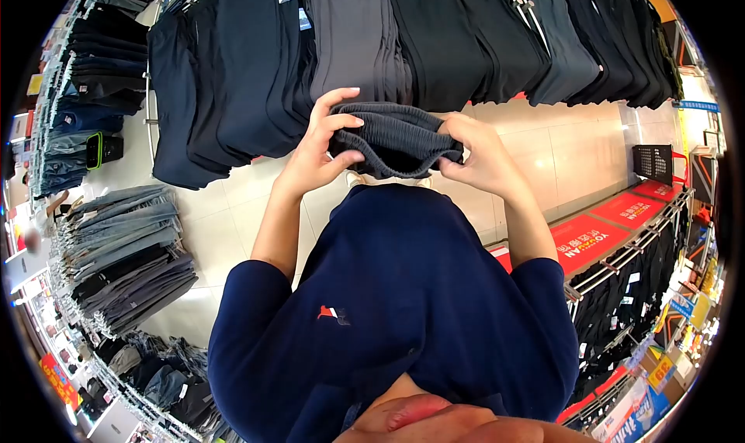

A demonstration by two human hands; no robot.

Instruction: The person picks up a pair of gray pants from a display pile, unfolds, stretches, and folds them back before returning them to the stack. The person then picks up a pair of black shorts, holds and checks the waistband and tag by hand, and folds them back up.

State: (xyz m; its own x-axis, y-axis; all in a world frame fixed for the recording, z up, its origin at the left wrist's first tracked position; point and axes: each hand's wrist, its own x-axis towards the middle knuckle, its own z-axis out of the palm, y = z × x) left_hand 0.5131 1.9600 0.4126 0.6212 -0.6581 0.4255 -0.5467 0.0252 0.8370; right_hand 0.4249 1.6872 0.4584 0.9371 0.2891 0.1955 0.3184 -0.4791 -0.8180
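Note:
A dark grey garment with a ribbed elastic waistband (pixel 400 136), seemingly a pair of trousers, is held in front of my chest. Its opening faces up toward me and is spread into an oval. My left hand (pixel 322 144) grips the band at one end, thumb on the near edge and fingers at the far edge. At the other end my right hand (pixel 477 154) pinches the band, with fingertips inside the opening. The lower part of the garment is hidden beneath the band. Just beyond it hang grey trousers (pixel 357 43) on a rack.
Dark trousers (pixel 256 63) and black trousers (pixel 458 39) hang in a long row ahead. Folded jeans (pixel 124 230) hang on racks at the left. Red floor-level signs (pixel 594 237), a metal rail (pixel 621 257) and a black basket (pixel 653 162) are on the right.

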